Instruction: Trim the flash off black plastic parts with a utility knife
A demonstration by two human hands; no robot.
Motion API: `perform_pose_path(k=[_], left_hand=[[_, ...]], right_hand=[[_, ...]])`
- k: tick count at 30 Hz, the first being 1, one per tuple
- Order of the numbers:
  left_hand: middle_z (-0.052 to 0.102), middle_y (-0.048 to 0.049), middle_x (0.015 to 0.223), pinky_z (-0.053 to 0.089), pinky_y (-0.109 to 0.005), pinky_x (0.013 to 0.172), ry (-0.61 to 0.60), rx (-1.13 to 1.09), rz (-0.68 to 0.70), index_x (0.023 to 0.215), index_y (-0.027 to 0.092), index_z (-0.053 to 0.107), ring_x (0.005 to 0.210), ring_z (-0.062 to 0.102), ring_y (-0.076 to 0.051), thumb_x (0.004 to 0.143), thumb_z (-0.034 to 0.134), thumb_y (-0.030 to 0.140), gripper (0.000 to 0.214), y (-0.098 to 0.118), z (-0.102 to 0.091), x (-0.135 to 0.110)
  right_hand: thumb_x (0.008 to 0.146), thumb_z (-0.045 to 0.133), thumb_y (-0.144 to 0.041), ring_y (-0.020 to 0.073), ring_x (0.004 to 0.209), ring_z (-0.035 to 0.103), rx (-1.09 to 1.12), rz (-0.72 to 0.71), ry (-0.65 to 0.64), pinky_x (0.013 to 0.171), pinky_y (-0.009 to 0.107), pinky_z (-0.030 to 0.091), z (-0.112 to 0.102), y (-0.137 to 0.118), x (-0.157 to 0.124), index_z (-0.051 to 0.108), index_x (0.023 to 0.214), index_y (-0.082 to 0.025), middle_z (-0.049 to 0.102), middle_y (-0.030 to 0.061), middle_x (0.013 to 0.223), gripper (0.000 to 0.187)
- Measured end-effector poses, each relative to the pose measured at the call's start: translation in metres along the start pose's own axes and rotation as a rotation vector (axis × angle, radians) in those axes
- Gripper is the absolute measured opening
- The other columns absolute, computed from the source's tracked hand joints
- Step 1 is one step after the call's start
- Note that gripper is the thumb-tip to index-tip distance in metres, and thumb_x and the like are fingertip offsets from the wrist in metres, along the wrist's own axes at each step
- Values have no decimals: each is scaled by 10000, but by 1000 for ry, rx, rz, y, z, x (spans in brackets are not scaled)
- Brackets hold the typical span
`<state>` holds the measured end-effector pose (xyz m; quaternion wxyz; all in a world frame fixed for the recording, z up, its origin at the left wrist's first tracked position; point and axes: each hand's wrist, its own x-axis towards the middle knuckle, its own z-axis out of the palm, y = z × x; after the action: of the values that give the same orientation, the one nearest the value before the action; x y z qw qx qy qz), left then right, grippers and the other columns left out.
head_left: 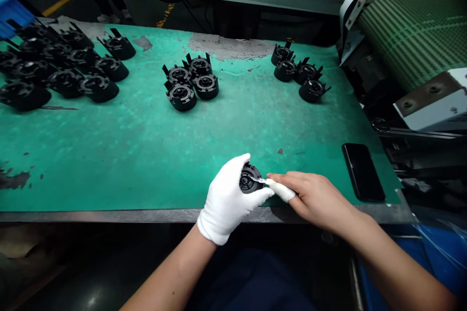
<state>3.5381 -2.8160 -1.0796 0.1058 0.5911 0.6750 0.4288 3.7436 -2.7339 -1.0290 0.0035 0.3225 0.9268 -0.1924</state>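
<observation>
In a white glove, my left hand is wrapped around a round black plastic part, close to the front edge of the table. Ring-shaped ribs show on the part's upturned face. My right hand is bare except for a white cover on one finger or the thumb. Its fingers pinch a small knife-like tool with a thin metal blade, whose tip reaches over the face of the part. Whether the tip touches the part, I cannot tell. The tool's handle is mostly hidden by the fingers.
Similar black parts stand in groups on the green tabletop: a large cluster at left, several in the middle, several at right. A phone lies at right. A green-belted conveyor borders the right side; a blue crate stands far left.
</observation>
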Motion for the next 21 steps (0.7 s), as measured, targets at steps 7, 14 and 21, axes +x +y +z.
perform_pose_path(k=[7, 14, 21], left_hand=[[642, -152, 1357, 517, -454, 1110, -17, -11, -13, 1386, 147, 511, 1248, 633, -293, 719, 854, 498, 828, 3, -1, 0], [449, -71, 1584, 389, -533, 1217, -493, 91, 290, 1526, 323, 375, 1492, 374, -349, 678, 892, 456, 1002, -4, -61, 29], [322, -157, 1634, 372, -561, 1225, -262, -59, -49, 1578, 236, 213, 1503, 345, -363, 646, 894, 548, 1195, 2, -43, -5]], right_hand=[[966, 468, -223, 255, 817, 706, -259, 123, 132, 581, 329, 472, 6, -6, 1, 570, 1416, -289, 725, 55, 979, 465], [1005, 453, -270, 228, 1097, 698, 161, -63, 84, 910, 357, 562, 0, 8, -3, 645, 1308, -291, 725, 33, 1264, 359], [1015, 432, -277, 228, 905, 709, 138, -116, 45, 792, 374, 552, 19, -1, 6, 644, 1301, -266, 746, 57, 1105, 357]])
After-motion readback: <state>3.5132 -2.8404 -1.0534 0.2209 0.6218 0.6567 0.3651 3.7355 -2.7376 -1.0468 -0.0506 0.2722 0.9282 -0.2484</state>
